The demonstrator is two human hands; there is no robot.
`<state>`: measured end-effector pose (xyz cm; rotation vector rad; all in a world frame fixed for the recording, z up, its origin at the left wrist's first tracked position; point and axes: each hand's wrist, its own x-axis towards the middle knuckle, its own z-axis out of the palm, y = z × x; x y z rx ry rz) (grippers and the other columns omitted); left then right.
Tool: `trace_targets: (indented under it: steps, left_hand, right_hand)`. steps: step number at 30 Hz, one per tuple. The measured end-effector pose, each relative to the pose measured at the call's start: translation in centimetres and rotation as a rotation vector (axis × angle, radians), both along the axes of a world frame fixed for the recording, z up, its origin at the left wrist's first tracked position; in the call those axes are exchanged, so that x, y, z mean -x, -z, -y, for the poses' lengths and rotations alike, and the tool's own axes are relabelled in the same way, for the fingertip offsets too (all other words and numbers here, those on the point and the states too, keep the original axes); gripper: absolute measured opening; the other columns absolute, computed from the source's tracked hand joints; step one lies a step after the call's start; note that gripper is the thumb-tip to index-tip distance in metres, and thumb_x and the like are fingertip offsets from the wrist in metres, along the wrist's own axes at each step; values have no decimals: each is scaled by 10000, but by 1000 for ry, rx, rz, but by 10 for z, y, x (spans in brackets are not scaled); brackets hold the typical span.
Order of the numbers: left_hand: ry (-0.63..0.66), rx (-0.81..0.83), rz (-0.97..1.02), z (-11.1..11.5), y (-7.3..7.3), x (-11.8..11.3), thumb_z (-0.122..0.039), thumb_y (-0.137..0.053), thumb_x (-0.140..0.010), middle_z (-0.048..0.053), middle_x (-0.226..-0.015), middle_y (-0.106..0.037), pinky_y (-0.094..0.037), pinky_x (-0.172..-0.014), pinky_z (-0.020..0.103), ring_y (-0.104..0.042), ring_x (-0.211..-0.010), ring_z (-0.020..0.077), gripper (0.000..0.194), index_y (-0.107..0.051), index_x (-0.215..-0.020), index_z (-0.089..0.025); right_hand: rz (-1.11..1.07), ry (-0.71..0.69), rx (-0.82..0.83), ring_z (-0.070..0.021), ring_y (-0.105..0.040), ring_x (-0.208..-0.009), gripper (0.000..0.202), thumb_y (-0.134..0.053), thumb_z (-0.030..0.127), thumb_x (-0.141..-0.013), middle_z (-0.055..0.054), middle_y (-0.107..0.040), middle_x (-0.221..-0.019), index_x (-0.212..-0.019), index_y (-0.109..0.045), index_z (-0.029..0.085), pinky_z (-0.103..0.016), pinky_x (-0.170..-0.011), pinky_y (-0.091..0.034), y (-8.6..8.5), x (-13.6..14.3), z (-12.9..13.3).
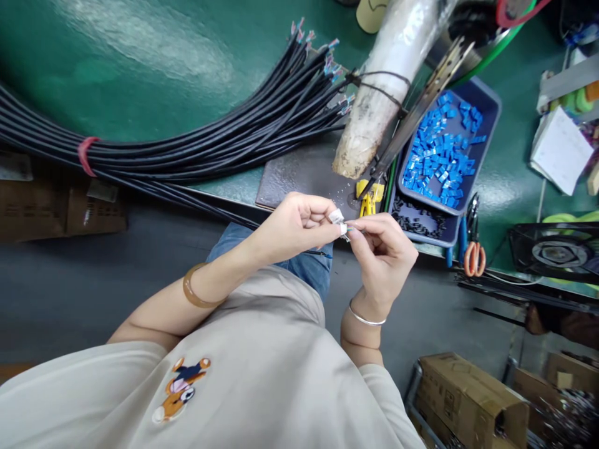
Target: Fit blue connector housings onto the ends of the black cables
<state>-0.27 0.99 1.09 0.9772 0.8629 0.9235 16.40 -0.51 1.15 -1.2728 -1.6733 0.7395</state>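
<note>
My left hand (299, 226) and my right hand (384, 251) meet above my lap, fingertips almost touching. Both are closed in a pinch on small wires (347, 232) of a cable end, mostly hidden by the fingers. White tape wraps the thumb and a finger of the left hand. Black cables (206, 202) run in from the left, passing beneath that hand. Beyond lies a thick bundle of black cables (187, 153), bound by a red tie (87, 156), with stripped coloured wire ends (332, 65) at its far end.
A plastic-wrapped roll (397, 81) and a long metal tool (421, 103) reach over a dark mat (299, 174). Right of them stand a bin (489, 118) of blue connectors (440, 149), a yellow tool (369, 198) and orange-handled pliers (474, 257). Cardboard boxes (468, 399) are at lower right.
</note>
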Motion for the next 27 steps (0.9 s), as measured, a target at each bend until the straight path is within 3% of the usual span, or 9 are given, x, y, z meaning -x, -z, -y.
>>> trace_targets:
  steps: [12, 16, 20, 27]
  left_hand:
    - [112, -12, 4, -3, 4, 4, -156, -653, -794, -38, -497, -528, -328, -445, 116, -427, -459, 18, 167, -582, -651, -108]
    - [114, -44, 21, -2, 4, 6, -136, -711, -746, -44, -537, -532, -338, -460, 123, -438, -490, 21, 151, -593, -656, -107]
    - [189, -121, 3, 0, 2, 8, -136, -718, -741, -48, -553, -513, -338, -475, 137, -417, -510, 23, 135, -620, -654, -103]
    - [81, -109, -30, 0, 3, 3, -179, -696, -768, -29, -578, -527, -370, -489, 149, -449, -533, 39, 150, -596, -679, -110]
  right_hand:
    - [117, -82, -151, -81, -522, -650, 101, -661, 156, -868, 8, -670, -826, -898, -717, 235, -240, -505, -346, -3, -5, 1]
    - [-39, -110, 35, -103, -554, -694, 66, -659, 247, -872, -2, -635, -795, -825, -690, 213, -243, -531, -384, 4, -8, -2]
    - [-286, -293, 257, -94, -549, -653, 149, -665, 326, -868, 11, -619, -744, -781, -675, 205, -233, -539, -408, 12, -12, -8]
    - [-127, -64, 113, -124, -581, -735, 22, -715, 255, -834, -8, -662, -787, -829, -734, 244, -254, -557, -411, 3, -15, 0]
